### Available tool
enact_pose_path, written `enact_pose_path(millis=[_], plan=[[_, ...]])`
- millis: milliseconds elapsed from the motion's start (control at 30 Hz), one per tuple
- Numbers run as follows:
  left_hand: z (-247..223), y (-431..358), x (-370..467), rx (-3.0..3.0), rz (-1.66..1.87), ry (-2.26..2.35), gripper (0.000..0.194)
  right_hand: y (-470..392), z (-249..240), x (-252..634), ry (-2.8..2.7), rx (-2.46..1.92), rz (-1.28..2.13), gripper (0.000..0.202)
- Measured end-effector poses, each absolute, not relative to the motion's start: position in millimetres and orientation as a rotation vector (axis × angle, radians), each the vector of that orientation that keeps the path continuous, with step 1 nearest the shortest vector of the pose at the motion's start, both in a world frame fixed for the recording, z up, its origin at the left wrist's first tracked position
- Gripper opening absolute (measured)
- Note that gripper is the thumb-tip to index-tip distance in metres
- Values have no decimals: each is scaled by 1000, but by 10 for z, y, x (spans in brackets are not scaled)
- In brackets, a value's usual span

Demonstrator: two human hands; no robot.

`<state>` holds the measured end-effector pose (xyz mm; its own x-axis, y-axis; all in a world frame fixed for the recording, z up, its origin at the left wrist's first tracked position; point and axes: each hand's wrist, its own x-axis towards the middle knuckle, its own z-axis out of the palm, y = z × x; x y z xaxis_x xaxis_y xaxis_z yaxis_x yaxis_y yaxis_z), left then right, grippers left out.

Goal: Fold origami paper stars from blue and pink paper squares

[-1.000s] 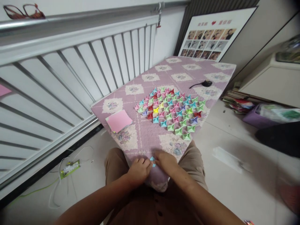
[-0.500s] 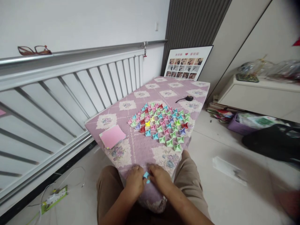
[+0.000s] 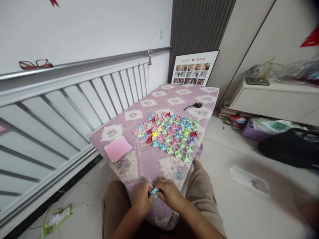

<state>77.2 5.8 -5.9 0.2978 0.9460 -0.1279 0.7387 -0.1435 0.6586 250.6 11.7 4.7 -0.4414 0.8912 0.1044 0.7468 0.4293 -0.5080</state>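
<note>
A small light-blue piece of folded paper (image 3: 155, 191) is pinched between my two hands at the near end of the table. My left hand (image 3: 143, 198) grips its left side with closed fingers. On the other side, my right hand (image 3: 169, 192) holds the right corner between thumb and fingers. Beyond them, several rows of small folded paper shapes (image 3: 170, 140) in green, blue, pink, red, yellow and purple stand on the tablecloth. A stack of pink paper sheets (image 3: 118, 148) lies to the left of the rows.
The flowered purple tablecloth (image 3: 152, 166) covers a narrow table beside a white railing (image 3: 119, 84). A black object with a strap or cord (image 3: 197, 105) lies toward the far right. Glasses (image 3: 36, 64) rest on the rail. A power strip (image 3: 57, 220) lies on the floor.
The light-blue paper has turned a little and its outline looks more pointed. Both hands have shifted their fingers slightly on it. The camera view has tilted slightly upward.
</note>
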Motion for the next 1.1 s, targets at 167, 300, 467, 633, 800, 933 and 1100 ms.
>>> enact_pose_path(millis=[167,300,467,633,800,933,1100], plan=[[60,99,774,2163,477,1508,16,149,60,2478,-2372,-1327,372,3],[122,148,813,2418,388,1614,15,169,48,2449,-2387,-1315,158,10],[13,93,856,2567,251,1641,13,109,-71,2444,-2396,-1272,13,16],[-62,-8,811,2551,243,1614,13,29,-155,2437,-2369,-1296,24,13],[0,-58,740,2523,247,1531,14,12,-166,2483,-2361,-1317,195,11],[20,-68,716,2482,250,1537,17,5,-142,2533,-2364,-1318,324,9],[-11,-74,701,2479,269,1543,16,-2,-89,2538,-2365,-1311,393,10]])
